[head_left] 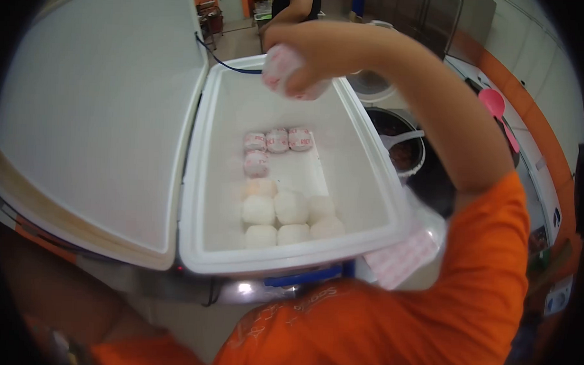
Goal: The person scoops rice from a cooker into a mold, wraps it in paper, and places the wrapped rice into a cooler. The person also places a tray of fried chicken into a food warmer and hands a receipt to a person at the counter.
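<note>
My right hand (309, 57) is raised over the far end of an open white cooler box (363, 178), its fingers wrapped round a white wrapped bundle (282, 69) with pink-red print. Below it, inside the box, several smaller-looking wrapped bundles (277, 141) with red print sit towards the far left. Nearer to me are several plain white round pieces (291, 207), and a more orange-tinted one (260, 187) lies by them; I cannot tell their kind. At the lower left my left forearm reaches to the dark edge, and its hand is out of sight.
The large white lid (107, 124) stands open at the left. On the right are a dark pot (405, 154) with a white ladle (406, 136), a pink spoon (492, 102) and a pink-printed sheet (402, 257). Another person (295, 9) is beyond the box.
</note>
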`<state>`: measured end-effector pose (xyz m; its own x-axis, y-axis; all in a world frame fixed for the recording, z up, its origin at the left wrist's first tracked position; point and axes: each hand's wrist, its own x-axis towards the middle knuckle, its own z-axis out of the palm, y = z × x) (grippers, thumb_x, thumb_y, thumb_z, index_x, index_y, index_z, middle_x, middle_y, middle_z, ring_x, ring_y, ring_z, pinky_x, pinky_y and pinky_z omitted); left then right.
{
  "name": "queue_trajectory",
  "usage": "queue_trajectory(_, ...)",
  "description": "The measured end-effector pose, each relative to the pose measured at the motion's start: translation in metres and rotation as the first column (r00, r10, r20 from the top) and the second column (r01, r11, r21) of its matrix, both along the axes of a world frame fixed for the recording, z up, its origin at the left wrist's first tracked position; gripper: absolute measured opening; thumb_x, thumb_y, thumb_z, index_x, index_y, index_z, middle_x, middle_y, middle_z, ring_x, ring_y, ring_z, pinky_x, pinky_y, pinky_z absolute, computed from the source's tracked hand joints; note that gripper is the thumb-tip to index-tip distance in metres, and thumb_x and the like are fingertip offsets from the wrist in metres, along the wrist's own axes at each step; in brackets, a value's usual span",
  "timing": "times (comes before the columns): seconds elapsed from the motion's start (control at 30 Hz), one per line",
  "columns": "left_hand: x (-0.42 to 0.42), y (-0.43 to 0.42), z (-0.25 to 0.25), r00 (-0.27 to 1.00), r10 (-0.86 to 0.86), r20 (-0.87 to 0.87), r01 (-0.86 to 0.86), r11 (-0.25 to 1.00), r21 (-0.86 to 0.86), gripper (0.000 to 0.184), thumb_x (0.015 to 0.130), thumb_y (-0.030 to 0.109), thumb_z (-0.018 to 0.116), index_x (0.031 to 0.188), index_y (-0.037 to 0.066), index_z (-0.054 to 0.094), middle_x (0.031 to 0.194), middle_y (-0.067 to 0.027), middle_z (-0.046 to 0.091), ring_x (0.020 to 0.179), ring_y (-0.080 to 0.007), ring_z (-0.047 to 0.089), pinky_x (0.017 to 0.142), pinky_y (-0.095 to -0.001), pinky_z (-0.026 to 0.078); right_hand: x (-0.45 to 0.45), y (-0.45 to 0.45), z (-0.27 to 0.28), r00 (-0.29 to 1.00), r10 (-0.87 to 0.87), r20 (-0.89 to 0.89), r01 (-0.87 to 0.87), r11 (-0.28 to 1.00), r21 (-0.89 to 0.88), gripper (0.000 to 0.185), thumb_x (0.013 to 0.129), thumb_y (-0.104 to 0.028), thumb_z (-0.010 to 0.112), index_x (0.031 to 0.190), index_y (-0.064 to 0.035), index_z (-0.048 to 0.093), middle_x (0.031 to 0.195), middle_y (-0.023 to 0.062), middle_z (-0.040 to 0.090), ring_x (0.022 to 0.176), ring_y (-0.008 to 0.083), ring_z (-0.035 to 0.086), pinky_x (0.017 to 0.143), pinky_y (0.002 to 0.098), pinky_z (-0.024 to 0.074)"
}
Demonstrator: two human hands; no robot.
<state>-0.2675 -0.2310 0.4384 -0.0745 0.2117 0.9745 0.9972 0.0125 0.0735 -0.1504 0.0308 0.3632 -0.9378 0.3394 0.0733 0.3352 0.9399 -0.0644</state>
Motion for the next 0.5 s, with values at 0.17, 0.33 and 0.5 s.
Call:
queue_trajectory(0.17, -0.02, -0.015, -0.001, 0.969, -0.124, -0.213, 0.088, 0.982, -0.169, 0.03, 0.08, -0.001, 0.033, 0.067, -0.003, 0.061, 0.094, -0.0189, 0.063, 0.092, -0.0262, 0.06, 0.086, -0.0317, 0.05, -0.201, 0.098, -0.125, 0.728, 0.038, 0.685, -0.204, 0.965, 0.163, 0.041, 0.054, -0.035, 0.077, 0.087, -0.0113, 0.071, 0.092, 0.0089, 0.066, 0.081, 0.0235, 0.063, 0.07, 0.0376, 0.0482)
queue_trajectory(0.33, -0.039, -0.01, 0.013, 0.93, -0.249, -0.271, 0.173, 0.946, -0.274, 0.029, 0.08, -0.003, 0.032, 0.067, -0.006, 0.059, 0.093, -0.0212, 0.062, 0.09, -0.0285, 0.062, 0.085, -0.0351, 0.051, -0.173, 0.126, -0.264, 0.829, -0.095, 0.551, 0.363, 0.841, -0.402, 0.055, 0.055, -0.041, 0.079, 0.085, 0.0023, 0.067, 0.085, 0.0151, 0.064, 0.079, 0.0245, 0.062, 0.067, 0.0334, 0.0499)
queue_trajectory(0.5, -0.037, -0.008, 0.016, 0.864, 0.39, -0.32, -0.405, 0.914, 0.022, 0.029, 0.082, -0.002, 0.031, 0.068, -0.006, 0.056, 0.097, -0.0227, 0.06, 0.091, -0.03, 0.062, 0.082, -0.0356, 0.054, -0.128, 0.146, -0.399, 0.776, -0.629, 0.047, 0.284, 0.282, -0.917, 0.052, 0.064, -0.039, 0.075, 0.089, 0.0051, 0.063, 0.089, 0.014, 0.061, 0.086, 0.0227, 0.059, 0.065, 0.0317, 0.049)
